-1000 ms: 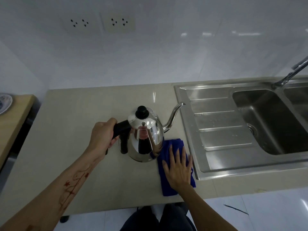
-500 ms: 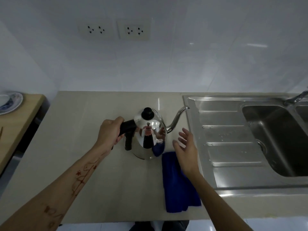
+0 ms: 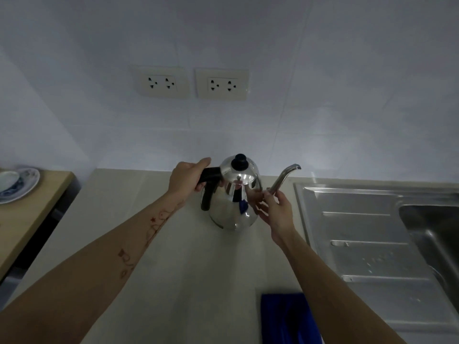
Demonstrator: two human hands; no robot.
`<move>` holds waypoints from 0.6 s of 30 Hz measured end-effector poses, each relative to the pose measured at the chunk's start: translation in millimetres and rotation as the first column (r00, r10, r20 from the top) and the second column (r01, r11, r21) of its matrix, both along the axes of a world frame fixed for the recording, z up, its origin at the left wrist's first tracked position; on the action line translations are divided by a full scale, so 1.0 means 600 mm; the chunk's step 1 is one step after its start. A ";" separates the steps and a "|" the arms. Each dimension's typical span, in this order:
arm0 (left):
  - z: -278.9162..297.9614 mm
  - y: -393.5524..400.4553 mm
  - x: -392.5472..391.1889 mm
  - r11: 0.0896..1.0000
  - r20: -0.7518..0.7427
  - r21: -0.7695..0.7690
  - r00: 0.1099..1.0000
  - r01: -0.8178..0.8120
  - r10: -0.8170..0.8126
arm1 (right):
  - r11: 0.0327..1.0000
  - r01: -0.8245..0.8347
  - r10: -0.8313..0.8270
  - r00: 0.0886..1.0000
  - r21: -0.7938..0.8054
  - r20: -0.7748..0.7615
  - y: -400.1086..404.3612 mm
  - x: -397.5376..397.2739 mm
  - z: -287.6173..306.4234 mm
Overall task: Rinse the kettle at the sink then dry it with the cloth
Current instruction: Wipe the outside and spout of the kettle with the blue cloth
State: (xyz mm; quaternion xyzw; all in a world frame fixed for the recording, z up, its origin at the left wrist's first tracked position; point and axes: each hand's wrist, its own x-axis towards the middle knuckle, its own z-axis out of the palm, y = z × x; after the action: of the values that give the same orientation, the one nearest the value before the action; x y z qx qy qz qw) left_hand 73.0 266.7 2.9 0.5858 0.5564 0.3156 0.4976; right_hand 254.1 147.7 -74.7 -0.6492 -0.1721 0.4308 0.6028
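A shiny steel kettle with a black lid knob and a thin curved spout stands on the beige counter. My left hand grips its black handle. My right hand is at the kettle's right side, fingers spread and touching the base of the spout. The blue cloth lies flat on the counter near the front edge, partly behind my right forearm. The steel sink is to the right, its basin at the frame's edge.
Two double wall sockets sit on the white tiled wall behind the kettle. A wooden side table with a blue-patterned plate stands to the left, across a dark gap. The sink's ribbed drainboard carries water drops.
My right hand left the blue cloth and rose to the kettle's spout. The left hand stayed on the handle. The view tilted up toward the wall.
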 end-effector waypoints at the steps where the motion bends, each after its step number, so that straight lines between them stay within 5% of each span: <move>1: -0.006 0.016 0.008 1.000 -0.015 0.013 1.000 -0.020 0.020 | 0.999 0.036 -0.036 0.999 -0.011 0.000 0.020 0.003 -0.006; 18: -0.097 0.119 0.051 0.996 -0.178 0.076 0.983 -0.037 0.050 | 0.981 0.167 -0.161 0.985 -0.104 0.065 0.122 0.026 -0.067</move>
State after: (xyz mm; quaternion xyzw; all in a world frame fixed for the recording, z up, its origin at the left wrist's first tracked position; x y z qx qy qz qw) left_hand 103.6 338.2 -55.3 0.6172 0.5999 0.2921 0.4171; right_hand 269.8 221.2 -115.2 -0.7049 -0.1113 0.3699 0.5949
